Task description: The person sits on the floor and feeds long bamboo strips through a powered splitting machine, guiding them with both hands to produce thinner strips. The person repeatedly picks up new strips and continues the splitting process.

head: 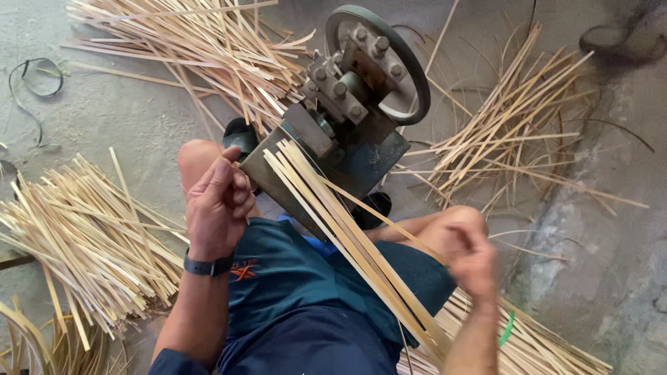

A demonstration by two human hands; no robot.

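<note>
Diagonally across the lap, about 5 bamboo strips (347,229) run with their far ends resting on 1 small wheel machine (347,118) and their near ends by the right hand (472,260), the closer one. That hand is motion-blurred, so I cannot tell its grip, while the left hand (219,205) rests loosely curled on the knee, holding nothing; 3 loose heaps of strips (90,250) lie around.

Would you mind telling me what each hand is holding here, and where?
Neither visibly grips anything: the left hand rests curled near the knee, and the blurred right hand hovers beside the bamboo strips.
</note>
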